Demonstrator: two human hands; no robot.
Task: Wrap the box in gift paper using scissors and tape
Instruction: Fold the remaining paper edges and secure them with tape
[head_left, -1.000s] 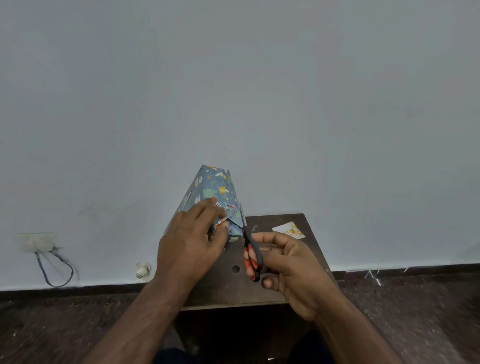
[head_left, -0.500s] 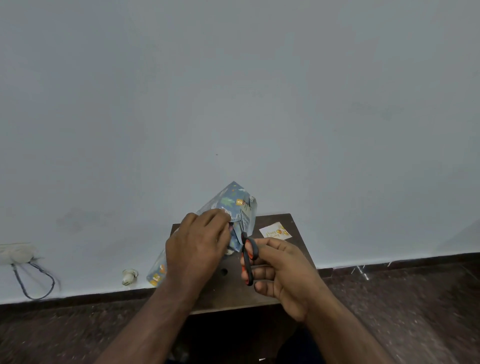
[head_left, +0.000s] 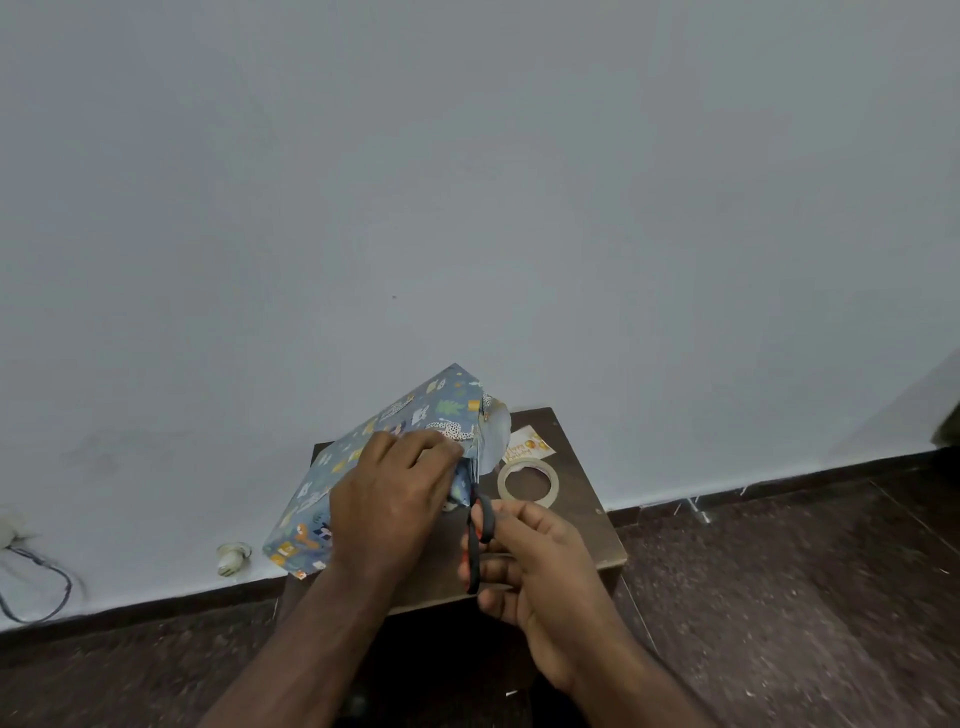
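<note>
Since the frame before: the box has tipped lower under my left hand, and a tape roll, formerly hidden, now shows beyond my right hand.

Left hand: palm down on the wrapped box, fingers curled over the paper at its right end, pinching a fold there. The box lies tilted, one corner raised toward the wall, its lower left corner hanging past the table edge.

Right hand: just right of my left hand, fingers curled through the black and orange handles of the scissors, gripping them. The blades point up and away from my palm into the loose paper flap at the box's end; how far apart the blades are I cannot tell.

Tape roll: flat on the table, just beyond my right fingers.

Small printed card: beyond the tape, beside the flap.

Table: dark brown, beneath both hands.

Wall: pale, behind the table.
</note>
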